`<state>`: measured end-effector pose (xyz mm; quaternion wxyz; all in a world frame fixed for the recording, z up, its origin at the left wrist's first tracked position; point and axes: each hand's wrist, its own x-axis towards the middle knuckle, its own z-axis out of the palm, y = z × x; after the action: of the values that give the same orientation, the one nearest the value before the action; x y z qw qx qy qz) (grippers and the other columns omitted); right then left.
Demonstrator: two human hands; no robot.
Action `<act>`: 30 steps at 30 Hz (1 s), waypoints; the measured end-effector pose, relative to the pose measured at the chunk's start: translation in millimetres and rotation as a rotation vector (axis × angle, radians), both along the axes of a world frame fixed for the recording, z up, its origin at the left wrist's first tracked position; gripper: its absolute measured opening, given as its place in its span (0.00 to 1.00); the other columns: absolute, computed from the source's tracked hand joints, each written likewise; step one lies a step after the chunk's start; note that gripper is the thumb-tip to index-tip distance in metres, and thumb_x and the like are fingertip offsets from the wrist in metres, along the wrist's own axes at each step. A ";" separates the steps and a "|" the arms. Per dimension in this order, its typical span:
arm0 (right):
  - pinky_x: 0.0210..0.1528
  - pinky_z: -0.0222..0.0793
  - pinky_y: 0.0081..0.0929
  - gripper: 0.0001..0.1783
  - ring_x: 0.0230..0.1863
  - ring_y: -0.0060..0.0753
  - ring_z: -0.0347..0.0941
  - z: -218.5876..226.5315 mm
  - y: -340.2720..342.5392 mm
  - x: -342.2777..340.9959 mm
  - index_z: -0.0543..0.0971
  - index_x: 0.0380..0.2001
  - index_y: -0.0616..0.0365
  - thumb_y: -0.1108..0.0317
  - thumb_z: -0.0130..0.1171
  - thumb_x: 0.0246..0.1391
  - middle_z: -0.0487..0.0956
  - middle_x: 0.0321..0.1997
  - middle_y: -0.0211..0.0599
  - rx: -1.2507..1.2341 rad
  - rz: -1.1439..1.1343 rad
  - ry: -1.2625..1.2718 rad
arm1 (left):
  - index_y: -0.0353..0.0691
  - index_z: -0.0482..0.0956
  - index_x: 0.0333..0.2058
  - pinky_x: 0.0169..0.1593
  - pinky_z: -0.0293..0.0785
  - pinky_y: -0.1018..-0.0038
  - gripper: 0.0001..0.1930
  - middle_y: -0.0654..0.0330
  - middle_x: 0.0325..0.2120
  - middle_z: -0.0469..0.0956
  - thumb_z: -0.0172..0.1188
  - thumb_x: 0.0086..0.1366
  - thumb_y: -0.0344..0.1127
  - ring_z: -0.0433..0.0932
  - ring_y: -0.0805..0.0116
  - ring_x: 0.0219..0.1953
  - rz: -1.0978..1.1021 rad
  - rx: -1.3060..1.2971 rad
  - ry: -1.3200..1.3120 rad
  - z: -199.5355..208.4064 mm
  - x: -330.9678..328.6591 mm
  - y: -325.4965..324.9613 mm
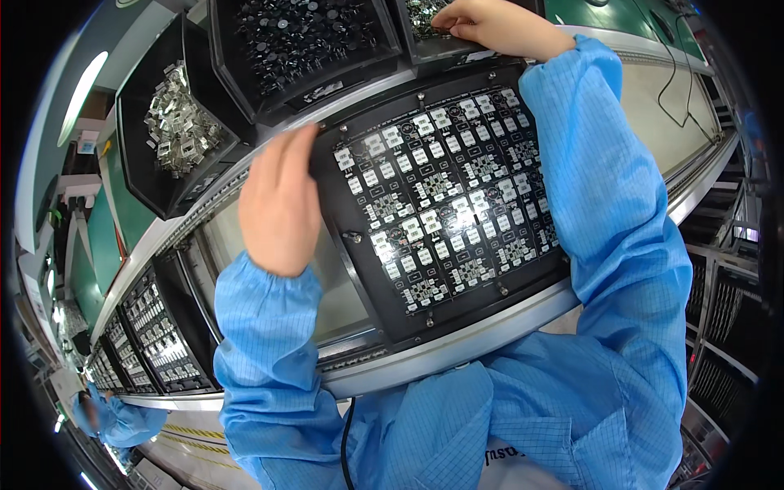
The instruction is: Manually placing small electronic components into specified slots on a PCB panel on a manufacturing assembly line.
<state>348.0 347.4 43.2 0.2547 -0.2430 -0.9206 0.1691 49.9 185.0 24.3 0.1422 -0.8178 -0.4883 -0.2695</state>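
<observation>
A black carrier tray lies before me on the conveyor, holding a panel of black circuit boards covered with white and silver components. My left hand hovers by the tray's left edge, fingers stretched out and empty. My right hand reaches over the tray's far right into a black bin of small shiny parts. Its fingers are curled together at the parts; what they hold, if anything, is too small to make out. The right sleeve covers the panel's right edge.
Beyond the tray stand a black bin of small dark round parts and, farther left, a bin of silver metal parts. More loaded carriers sit down the line at left, near a person in blue. Metal rails border the conveyor.
</observation>
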 end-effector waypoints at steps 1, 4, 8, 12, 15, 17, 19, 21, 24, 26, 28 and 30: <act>0.44 0.71 0.32 0.13 0.39 0.47 0.77 1.8 2.0 -5.1 0.79 0.40 0.64 0.73 0.51 0.50 0.80 0.36 0.51 0.000 -0.001 -0.002 | 0.40 0.71 0.53 0.36 0.73 0.64 0.26 0.56 0.31 0.78 0.51 0.51 0.22 0.77 0.57 0.33 -0.001 0.000 -0.002 0.3 -4.3 -8.3; 0.39 0.73 0.31 0.10 0.33 0.44 0.78 8.9 3.1 -17.1 0.81 0.33 0.62 0.74 0.56 0.46 0.81 0.30 0.48 -0.149 -0.314 -0.268 | 0.33 0.57 0.60 0.20 0.69 0.59 0.30 0.52 0.11 0.71 0.51 0.57 0.26 0.72 0.51 0.13 0.234 -0.467 -0.118 -11.0 -19.7 -38.9; 0.34 0.73 0.29 0.08 0.28 0.40 0.79 15.2 -8.0 -20.4 0.82 0.30 0.61 0.75 0.59 0.42 0.81 0.26 0.44 0.018 -0.365 -0.172 | 0.30 0.56 0.60 0.23 0.71 0.60 0.33 0.50 0.15 0.73 0.53 0.53 0.25 0.74 0.51 0.17 0.141 -0.572 -0.152 -4.3 7.2 -66.3; 0.32 0.72 0.27 0.06 0.27 0.37 0.79 21.0 -18.1 -20.8 0.81 0.29 0.62 0.75 0.59 0.44 0.81 0.25 0.43 -0.007 -0.395 -0.047 | 0.30 0.56 0.59 0.29 0.73 0.59 0.35 0.46 0.23 0.75 0.53 0.50 0.23 0.75 0.49 0.23 0.021 -0.660 -0.241 -3.2 15.6 -66.0; 0.31 0.71 0.24 0.05 0.27 0.33 0.78 23.2 -31.4 -19.6 0.81 0.29 0.63 0.76 0.59 0.46 0.81 0.26 0.41 -0.020 -0.415 -0.002 | 0.33 0.54 0.61 0.36 0.72 0.58 0.36 0.44 0.28 0.74 0.53 0.50 0.23 0.75 0.47 0.29 -0.223 -0.726 -0.272 -7.9 19.7 -58.6; 0.31 0.71 0.22 0.04 0.28 0.30 0.77 20.6 -40.9 -21.4 0.80 0.29 0.63 0.76 0.59 0.47 0.80 0.26 0.39 -0.044 -0.408 0.068 | 0.34 0.54 0.61 0.36 0.72 0.58 0.36 0.44 0.28 0.74 0.53 0.50 0.23 0.75 0.47 0.29 -0.290 -0.741 -0.245 -8.2 19.7 -47.3; 0.32 0.70 0.21 0.06 0.29 0.28 0.76 12.6 -52.7 -29.2 0.79 0.32 0.63 0.76 0.58 0.48 0.80 0.28 0.39 -0.066 0.030 0.389 | 0.37 0.57 0.60 0.36 0.72 0.57 0.34 0.46 0.27 0.75 0.54 0.51 0.24 0.75 0.46 0.30 -0.273 -0.697 -0.098 -1.2 20.3 -31.3; 0.38 0.70 0.23 0.07 0.34 0.30 0.75 10.9 -79.4 -33.8 0.79 0.35 0.63 0.76 0.56 0.52 0.79 0.32 0.38 -0.132 0.073 0.277 | 0.38 0.63 0.57 0.34 0.72 0.57 0.30 0.47 0.27 0.75 0.55 0.52 0.25 0.74 0.45 0.29 -0.290 -0.268 -0.124 5.6 20.7 2.2; 0.37 0.71 0.26 0.04 0.34 0.35 0.76 -5.9 -120.6 -43.7 0.79 0.32 0.61 0.76 0.57 0.51 0.79 0.32 0.37 -0.146 0.053 0.036 | 0.36 0.77 0.41 0.39 0.73 0.66 0.12 0.54 0.28 0.77 0.54 0.57 0.24 0.76 0.54 0.30 -0.241 0.040 -0.077 27.0 11.7 47.1; 0.38 0.70 0.23 0.08 0.33 0.29 0.74 -19.0 -146.6 -44.4 0.78 0.33 0.62 0.82 0.58 0.48 0.77 0.31 0.34 -0.332 0.043 -0.020 | 0.35 0.79 0.34 0.39 0.74 0.63 0.08 0.52 0.24 0.78 0.53 0.56 0.26 0.76 0.49 0.28 -0.200 0.092 -0.104 24.3 5.9 67.9; 0.37 0.70 0.22 0.09 0.32 0.26 0.73 -27.1 -165.8 -44.9 0.78 0.34 0.61 0.82 0.58 0.48 0.77 0.31 0.33 -0.576 -0.026 -0.059 | 0.35 0.79 0.37 0.42 0.74 0.62 0.10 0.49 0.28 0.79 0.53 0.57 0.28 0.77 0.48 0.31 -0.170 -0.221 0.149 3.7 -22.3 94.0; 0.36 0.69 0.20 0.11 0.31 0.22 0.73 -36.2 -177.0 -43.8 0.76 0.35 0.61 0.83 0.59 0.47 0.77 0.31 0.32 -0.658 -0.030 -0.062 | 0.36 0.80 0.37 0.43 0.74 0.63 0.11 0.48 0.30 0.79 0.54 0.56 0.28 0.78 0.49 0.33 -0.130 -0.342 0.120 14.2 -15.1 89.6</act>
<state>304.2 170.4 7.0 0.1370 -0.3310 -0.8202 0.4461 34.8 274.6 38.6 0.0122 -0.8744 -0.4639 -0.1418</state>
